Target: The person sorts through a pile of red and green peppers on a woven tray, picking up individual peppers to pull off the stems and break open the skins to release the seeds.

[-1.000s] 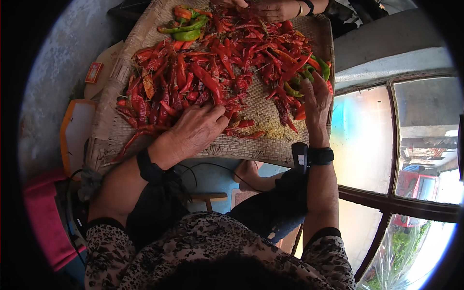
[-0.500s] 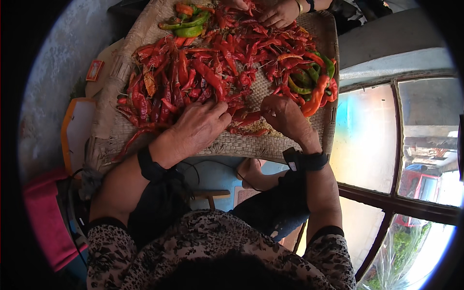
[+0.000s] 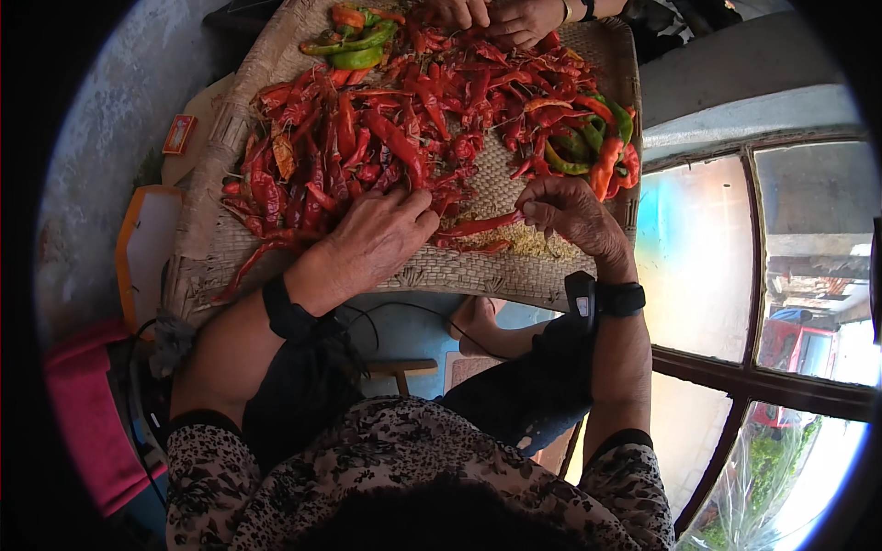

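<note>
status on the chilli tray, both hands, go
Left hand flat on red chillies on woven tray. Right hand pinching one red chilli. Another person's hands at far edge.

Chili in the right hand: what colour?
Red. The chili pinched by the right hand shows best in the head view.

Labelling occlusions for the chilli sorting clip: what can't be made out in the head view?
- Left hand: fingertips buried among the red chillies; what they hold can't be told.
- Right hand: pinches one red chilli; its stem end is hidden by the fingers.
- Another person's hands: cut off by the top edge.
- Woven mat: mostly hidden under the chillies.
- Small seeds: too small to count.
</note>
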Demonstrator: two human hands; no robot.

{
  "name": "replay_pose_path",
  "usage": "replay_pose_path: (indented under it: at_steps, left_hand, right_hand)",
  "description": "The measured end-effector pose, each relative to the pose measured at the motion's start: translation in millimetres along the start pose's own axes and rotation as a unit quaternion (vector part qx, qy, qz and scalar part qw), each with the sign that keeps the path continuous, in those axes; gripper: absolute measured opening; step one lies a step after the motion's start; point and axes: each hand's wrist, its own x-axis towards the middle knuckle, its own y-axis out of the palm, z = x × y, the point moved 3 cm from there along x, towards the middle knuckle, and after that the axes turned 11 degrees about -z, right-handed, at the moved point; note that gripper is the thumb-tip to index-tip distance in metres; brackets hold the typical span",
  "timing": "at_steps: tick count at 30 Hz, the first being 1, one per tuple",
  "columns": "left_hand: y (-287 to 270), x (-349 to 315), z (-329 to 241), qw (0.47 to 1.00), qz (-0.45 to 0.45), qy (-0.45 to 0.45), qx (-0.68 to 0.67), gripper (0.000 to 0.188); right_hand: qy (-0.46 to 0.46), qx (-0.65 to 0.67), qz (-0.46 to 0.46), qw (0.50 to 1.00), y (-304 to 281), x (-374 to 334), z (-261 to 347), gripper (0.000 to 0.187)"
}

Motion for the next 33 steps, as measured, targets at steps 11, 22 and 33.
replay_pose_path:
  at_steps: [11,22,33]
  left_hand:
    - [-6.2,3.9,1.1,0.999,0.023,-0.014,-0.022,0.018]
    - [-45.1,21.7,24.2,0.781,-0.123,-0.296,-0.536,0.111]
    - [-46.7,22.6,27.8,0.803,-0.08,-0.275,-0.523,0.118]
  right_hand:
    - [-0.126,-0.106,-0.068,0.984,27.9,5.3,-1.7,0.053]
    - [-0.103,0.197,-0.08,0.972,24.3,-8.3,31.2,0.137]
    - [-0.11,0.184,-0.075,0.974,33.6,-5.4,40.0,0.146]
